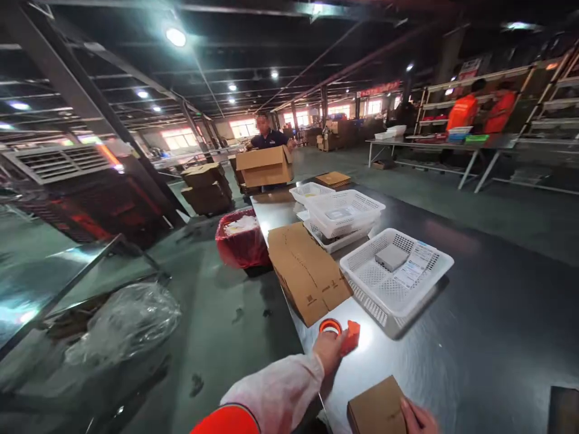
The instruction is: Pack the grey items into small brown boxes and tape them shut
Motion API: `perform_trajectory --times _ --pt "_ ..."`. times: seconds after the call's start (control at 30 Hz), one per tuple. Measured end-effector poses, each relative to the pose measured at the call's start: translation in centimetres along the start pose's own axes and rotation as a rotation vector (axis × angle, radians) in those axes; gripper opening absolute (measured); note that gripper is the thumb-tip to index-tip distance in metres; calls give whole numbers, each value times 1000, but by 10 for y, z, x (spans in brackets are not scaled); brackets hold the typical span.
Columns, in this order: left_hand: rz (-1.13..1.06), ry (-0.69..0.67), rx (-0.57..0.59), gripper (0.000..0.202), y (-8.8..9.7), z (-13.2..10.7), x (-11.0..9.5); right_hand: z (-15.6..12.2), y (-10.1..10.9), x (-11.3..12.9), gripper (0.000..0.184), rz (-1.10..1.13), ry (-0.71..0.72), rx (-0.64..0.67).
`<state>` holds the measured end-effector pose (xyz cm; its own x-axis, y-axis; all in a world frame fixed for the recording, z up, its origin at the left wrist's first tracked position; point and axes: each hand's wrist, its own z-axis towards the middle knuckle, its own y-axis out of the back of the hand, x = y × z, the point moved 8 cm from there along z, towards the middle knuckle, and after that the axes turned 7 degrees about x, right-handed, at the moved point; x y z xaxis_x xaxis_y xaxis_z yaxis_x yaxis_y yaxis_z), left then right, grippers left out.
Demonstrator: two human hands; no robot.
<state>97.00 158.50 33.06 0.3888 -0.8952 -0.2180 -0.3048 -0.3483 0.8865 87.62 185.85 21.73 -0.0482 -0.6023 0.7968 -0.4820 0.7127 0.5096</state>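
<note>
My left hand (329, 351), at the end of a white sleeve with an orange cuff, is closed around an orange tape dispenser (350, 337) with a roll of tape on it, low over the metal table's left edge. Closer to me, a small brown cardboard box (377, 407) sits at the bottom of the view. The fingers of my right hand (420, 417) grip its right side; part of this hand is blurred and cut off by the frame. Beyond my left hand lies a stack of flat cardboard (312, 277).
A white basket (357, 283) on the metal table (488, 313) holds a grey box and printed sheets. More white baskets (346, 223) are stacked behind. A red-lined bin (242, 247) stands left of the table. Across from me, a person holds a large carton (265, 169).
</note>
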Motion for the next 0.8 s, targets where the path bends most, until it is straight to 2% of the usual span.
perform_trajectory --times 0.1,0.17,0.27,0.33,0.47,0.6,0.7,0.8 --pt "-15 -51 -8 56 -1 -53 -4 -21 -6 29 71 -69 83 -43" --pt "-51 -38 9 60 -1 -84 -1 -28 -11 39 79 -125 128 -49" --pt "-149 -26 157 72 -12 -116 -4 -26 -19 29 75 -162 109 -65" --pt "-157 -74 209 65 -17 -129 -21 -25 -22 20 67 -180 107 -74" --pt "-75 -71 191 60 -21 -133 -54 -27 -25 15 59 -210 108 -87" --pt "-34 -46 230 60 -33 -122 -71 -33 -24 23 51 -263 81 -97" --pt "-55 -58 265 60 -53 -122 -67 -41 -22 36 42 -339 64 -130" --pt "-110 -79 219 66 -79 -129 -47 -50 -30 64 37 -507 225 -79"
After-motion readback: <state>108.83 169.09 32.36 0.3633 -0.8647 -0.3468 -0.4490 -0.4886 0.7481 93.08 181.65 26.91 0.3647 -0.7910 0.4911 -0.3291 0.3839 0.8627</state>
